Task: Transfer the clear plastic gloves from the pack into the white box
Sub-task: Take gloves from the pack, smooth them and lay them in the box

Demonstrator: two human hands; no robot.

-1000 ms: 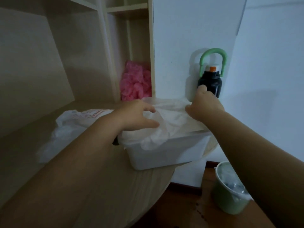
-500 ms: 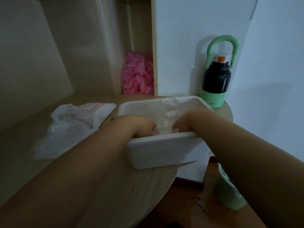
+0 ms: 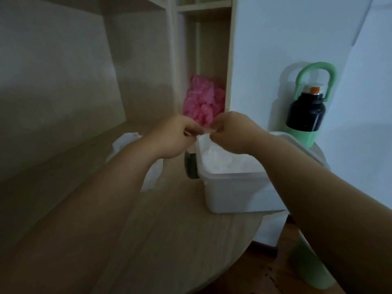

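Your left hand (image 3: 172, 137) and right hand (image 3: 235, 132) have risen from the white box (image 3: 233, 195), meeting mid-frame, pinching a clear glove (image 3: 207, 130); wooden tabletop (image 3: 182, 240) below, white wall (image 3: 297, 35) upper right.

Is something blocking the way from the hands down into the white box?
Nothing visible does. The left hand and right hand pinch a thin clear piece above the white box, whose top is open.

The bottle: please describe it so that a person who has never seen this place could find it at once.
Look at the round wooden table against the white wall; at its far right edge, just behind the white box, stands the bottle. It alone is dark-bodied, with a green base and a tall green loop handle.
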